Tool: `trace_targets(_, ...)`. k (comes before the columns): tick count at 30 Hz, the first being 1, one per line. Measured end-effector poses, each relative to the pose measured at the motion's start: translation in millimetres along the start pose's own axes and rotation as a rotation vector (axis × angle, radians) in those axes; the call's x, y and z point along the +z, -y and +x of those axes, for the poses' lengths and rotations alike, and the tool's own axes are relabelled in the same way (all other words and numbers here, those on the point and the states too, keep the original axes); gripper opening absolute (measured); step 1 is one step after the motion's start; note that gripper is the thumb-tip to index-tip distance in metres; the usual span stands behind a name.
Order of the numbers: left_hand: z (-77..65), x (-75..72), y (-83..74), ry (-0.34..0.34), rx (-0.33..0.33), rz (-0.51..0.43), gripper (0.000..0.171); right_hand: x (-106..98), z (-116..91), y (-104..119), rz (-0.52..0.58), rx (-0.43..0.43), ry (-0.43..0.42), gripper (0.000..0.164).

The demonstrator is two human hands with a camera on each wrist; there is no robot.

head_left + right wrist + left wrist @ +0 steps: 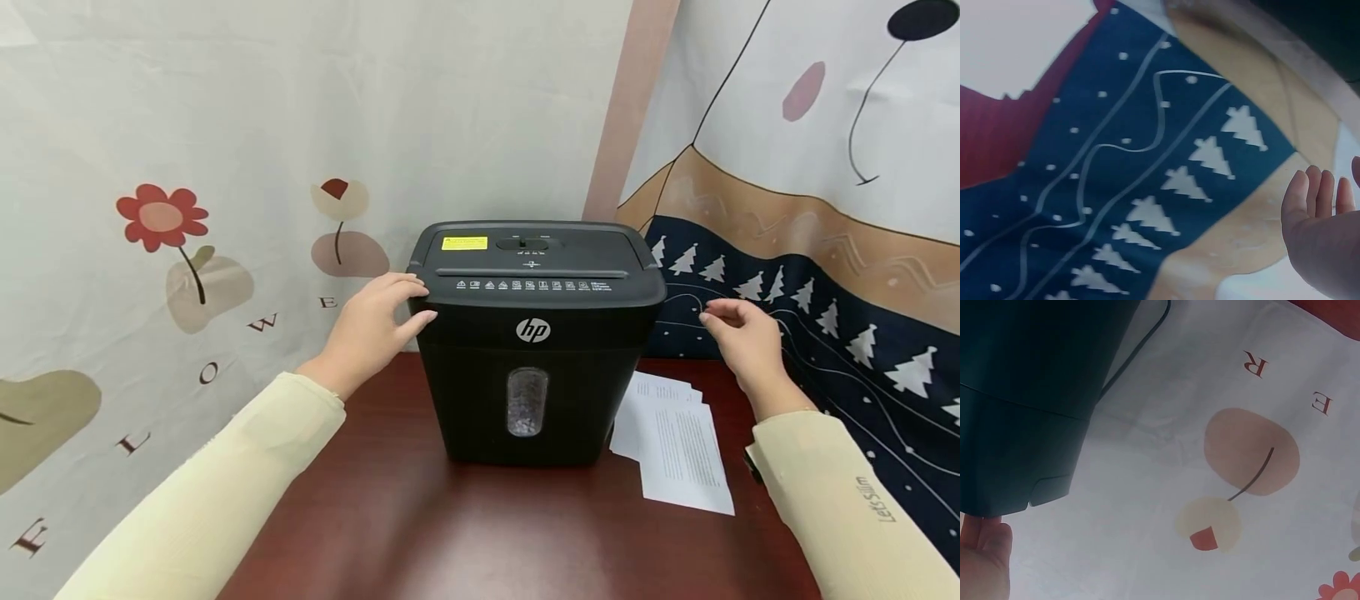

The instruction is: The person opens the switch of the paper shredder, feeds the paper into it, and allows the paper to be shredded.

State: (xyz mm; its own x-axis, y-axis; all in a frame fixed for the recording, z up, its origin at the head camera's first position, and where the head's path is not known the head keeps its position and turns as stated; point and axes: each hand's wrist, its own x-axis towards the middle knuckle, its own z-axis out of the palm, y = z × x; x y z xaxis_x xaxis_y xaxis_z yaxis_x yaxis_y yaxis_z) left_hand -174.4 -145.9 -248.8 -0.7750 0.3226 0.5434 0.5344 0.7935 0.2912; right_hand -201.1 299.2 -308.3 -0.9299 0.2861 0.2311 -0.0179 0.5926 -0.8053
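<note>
A black HP paper shredder [480,392] stands upright on the table, with a narrow feed slot across its top. Paper scraps show behind its small front window [527,402]. My left hand [375,325] rests on the shredder's upper left corner, fingers over the top edge and thumb by the front face. In the left wrist view, part of that hand [986,559] shows against the shredder's edge. To the right of the shredder, my right hand [746,342] is in the air, its fingers loosely bent and holding nothing.
Printed paper sheets [686,450] lie on the dark red table [360,517], right of the shredder. Behind hangs a pale cloth [262,108] with flowers; a navy cloth with white trees [810,333] hangs at right. A black cord [1138,350] runs beside the shredder.
</note>
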Motion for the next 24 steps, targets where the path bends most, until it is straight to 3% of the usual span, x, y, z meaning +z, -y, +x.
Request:
trace_targets(11, -0.6, -1.5, 0.1, -0.029, -0.002, 0.009, 0.028, 13.0, -11.9, -53.7, -0.027, 0.106, 0.011, 0.039)
trace_targets(24, 0.0, 0.4, -3.2, -0.047, 0.011, 0.000, 0.029, 25.0, -25.8, -114.6, -0.051, 0.291, 0.019, 0.048)
